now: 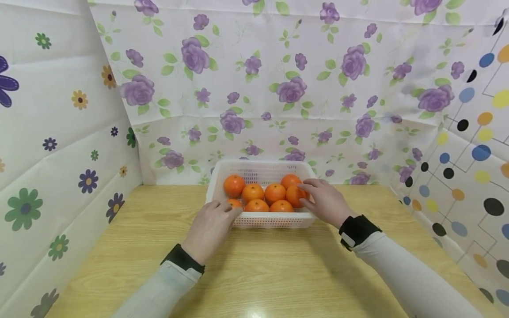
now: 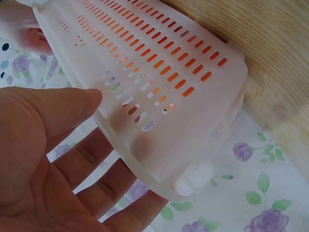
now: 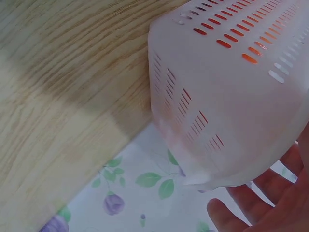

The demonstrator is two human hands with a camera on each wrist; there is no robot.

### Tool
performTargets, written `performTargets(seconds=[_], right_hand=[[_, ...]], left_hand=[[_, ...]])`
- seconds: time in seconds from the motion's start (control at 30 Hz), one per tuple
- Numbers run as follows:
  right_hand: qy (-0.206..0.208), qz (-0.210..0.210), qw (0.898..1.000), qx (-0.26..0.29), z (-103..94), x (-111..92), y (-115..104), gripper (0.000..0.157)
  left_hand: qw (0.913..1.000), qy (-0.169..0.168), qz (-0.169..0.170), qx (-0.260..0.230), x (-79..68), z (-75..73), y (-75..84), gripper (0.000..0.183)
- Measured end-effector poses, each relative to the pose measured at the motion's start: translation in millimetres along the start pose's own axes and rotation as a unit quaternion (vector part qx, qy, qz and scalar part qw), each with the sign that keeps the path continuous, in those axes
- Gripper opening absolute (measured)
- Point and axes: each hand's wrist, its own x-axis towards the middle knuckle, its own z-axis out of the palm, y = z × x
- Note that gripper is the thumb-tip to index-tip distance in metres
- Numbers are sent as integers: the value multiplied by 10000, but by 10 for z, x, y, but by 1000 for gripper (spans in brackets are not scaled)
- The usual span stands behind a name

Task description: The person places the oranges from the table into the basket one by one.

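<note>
A white slotted plastic basket (image 1: pixel 274 221) stands on the wooden table and holds several oranges (image 1: pixel 275 193). My left hand (image 1: pixel 210 227) is at its front left corner. In the left wrist view, the left thumb (image 2: pixel 72 106) lies at the outer rim while the other fingers hook behind it, their tips showing as shadows through the wall. The right hand (image 1: pixel 328 203) reaches over the right rim, with loosely extended fingers above the oranges at that end. In the right wrist view, spread fingers (image 3: pixel 246 200) pass behind the rim, one fingertip standing free of it.
The basket's back side is close to a hanging cloth (image 1: pixel 292 90) printed with purple flowers. A flower-patterned sheet (image 1: pixel 95 154) borders the table (image 1: pixel 254 274) on the left, and a dotted sheet (image 1: pixel 469 194) does so on the right.
</note>
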Motion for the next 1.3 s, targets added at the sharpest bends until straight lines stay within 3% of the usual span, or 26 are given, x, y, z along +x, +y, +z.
performTargets(seconds=[0.3,0.6,0.93,1.1,1.3], right_hand=[[271,-12,9994,228,36,-96,-4,53],[506,4,9980,372,84,-189,-85,55],[777,-44,9960,442,104,-327,-107,58],[878,-4,9952,434,98,-419,-78,58],[939,-4,9943,496,102,-501,-51,58]], left_hand=[[9999,32,64,-84,-22,-17,-31,36],[9994,281,116,-161,-145,6,-138,33],[9995,261,-161,-81,-282,-28,-356,59],[9983,517,-243,-86,-321,-71,-421,59],[9983,521,-278,9,-365,-87,-459,60]])
